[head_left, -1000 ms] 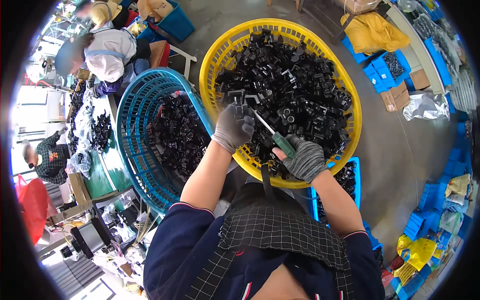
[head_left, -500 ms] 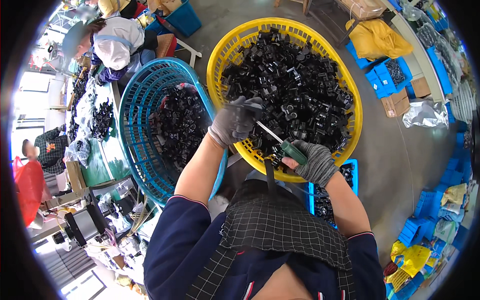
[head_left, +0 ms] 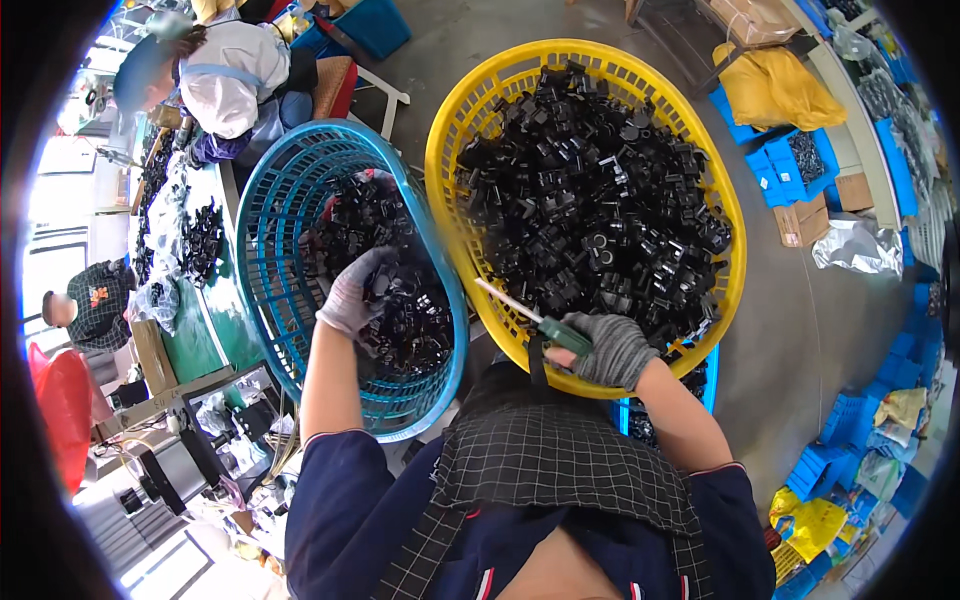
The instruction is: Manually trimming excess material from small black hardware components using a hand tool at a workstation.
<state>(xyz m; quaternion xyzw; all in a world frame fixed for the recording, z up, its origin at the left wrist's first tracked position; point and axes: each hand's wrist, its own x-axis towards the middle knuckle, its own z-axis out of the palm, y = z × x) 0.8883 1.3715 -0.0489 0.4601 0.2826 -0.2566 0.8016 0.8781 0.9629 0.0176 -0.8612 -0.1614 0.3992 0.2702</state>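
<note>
My left hand (head_left: 352,296), in a grey glove, hangs over the blue basket (head_left: 268,262), just above its heap of black plastic parts (head_left: 398,300); whether it holds a part I cannot tell. My right hand (head_left: 606,350), also gloved, grips a green-handled screwdriver (head_left: 538,320) at the near rim of the yellow basket (head_left: 462,130). The tool's metal shaft points up and left across that rim. The yellow basket is piled high with black plastic parts (head_left: 592,200).
A blue crate (head_left: 702,386) with more black parts sits under the yellow basket. A green work table (head_left: 196,330) with parts and bags runs along the left, where other people sit. Blue bins (head_left: 776,166), a yellow bag (head_left: 776,88) and cardboard boxes stand at the right.
My left hand has swung left from the yellow basket to over the blue basket. My right hand with the screwdriver has stayed near the yellow basket's near rim.
</note>
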